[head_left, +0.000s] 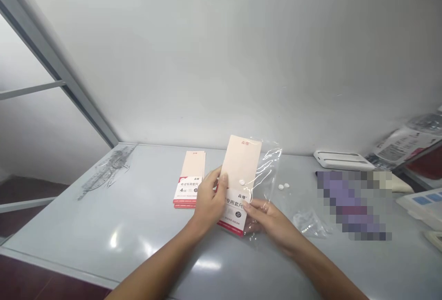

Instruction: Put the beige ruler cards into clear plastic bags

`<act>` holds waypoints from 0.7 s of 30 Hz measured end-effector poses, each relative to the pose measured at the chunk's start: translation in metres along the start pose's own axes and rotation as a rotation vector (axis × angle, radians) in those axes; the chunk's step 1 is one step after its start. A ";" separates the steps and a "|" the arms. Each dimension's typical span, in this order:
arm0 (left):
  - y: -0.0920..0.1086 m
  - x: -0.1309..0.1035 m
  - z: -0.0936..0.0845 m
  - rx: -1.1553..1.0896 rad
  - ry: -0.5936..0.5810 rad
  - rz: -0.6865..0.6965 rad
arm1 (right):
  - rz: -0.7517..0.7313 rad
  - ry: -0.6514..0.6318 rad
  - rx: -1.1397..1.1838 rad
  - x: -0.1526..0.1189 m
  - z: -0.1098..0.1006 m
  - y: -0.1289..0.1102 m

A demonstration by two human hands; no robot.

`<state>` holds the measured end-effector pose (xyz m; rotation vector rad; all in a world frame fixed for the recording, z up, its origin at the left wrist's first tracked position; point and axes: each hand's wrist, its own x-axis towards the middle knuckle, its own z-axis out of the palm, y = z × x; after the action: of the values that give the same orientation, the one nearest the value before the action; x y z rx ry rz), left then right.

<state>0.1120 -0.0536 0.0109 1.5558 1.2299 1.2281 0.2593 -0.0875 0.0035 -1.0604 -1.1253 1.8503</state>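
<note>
Two hands meet above the worktop (103, 226), left hand (207, 201) gripping a beige card (241, 171), right hand (267, 221) pinching its clear sleeve (267, 171) at the lower edge.

There are two hands, the left hand (207, 201) and the right hand (269, 221). One card (241, 175) and one clear sleeve (267, 171) are held up. One stack of cards (189, 182) and two white tablets (283, 186) lie on the surface (120, 226).

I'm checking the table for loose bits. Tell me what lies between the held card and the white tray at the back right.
In the head view, two small white tablets lie on the table between the card and the tray, past the clear sleeve.
</note>
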 end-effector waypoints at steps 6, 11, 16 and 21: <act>-0.005 0.010 -0.008 -0.388 -0.253 -0.248 | -0.078 -0.015 -0.126 -0.003 -0.010 -0.007; -0.008 0.016 -0.017 -0.427 -0.337 -0.360 | -0.144 0.100 -0.157 -0.005 -0.017 -0.015; -0.012 0.013 -0.010 -0.436 -0.322 -0.416 | -0.179 0.184 -0.189 -0.001 -0.016 -0.012; -0.012 0.011 -0.007 -0.378 -0.360 -0.418 | -0.171 0.124 -0.137 -0.002 -0.012 -0.011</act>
<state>0.1028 -0.0401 0.0030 1.1090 0.9558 0.8067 0.2724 -0.0816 0.0113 -1.1030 -1.2427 1.5718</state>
